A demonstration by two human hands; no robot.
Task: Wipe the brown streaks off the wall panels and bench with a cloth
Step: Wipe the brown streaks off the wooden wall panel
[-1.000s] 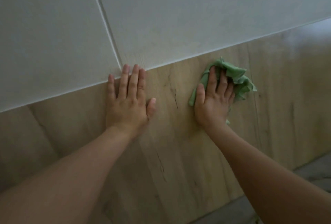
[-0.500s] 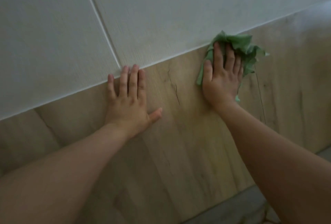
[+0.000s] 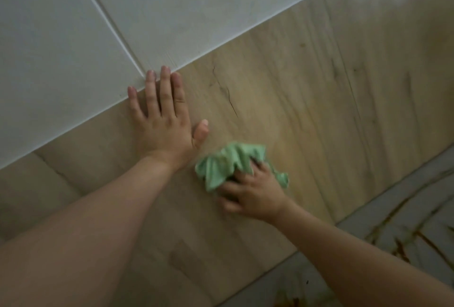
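Note:
My left hand (image 3: 164, 120) lies flat with straight fingers on the wood-grain wall panel (image 3: 319, 100), its fingertips at the seam with the white panel (image 3: 61, 61) above. My right hand (image 3: 253, 191) presses a bunched green cloth (image 3: 226, 164) against the wood panel, lower down and just right of my left wrist. Its fingers curl over the cloth's lower edge, and the hand is motion-blurred. A grey bench surface (image 3: 405, 220) at the lower right carries brown streaks (image 3: 403, 250).
A vertical groove (image 3: 108, 21) splits the white panels at the upper left. Dark grain lines and cracks (image 3: 228, 95) run through the wood panel. More brown marks (image 3: 290, 299) show on the bench at the bottom edge.
My right hand has swept the cloth down from the white-and-wood seam to a spot beside my left wrist. My left hand stays flat in place. The view has tilted down, showing the streaked bench.

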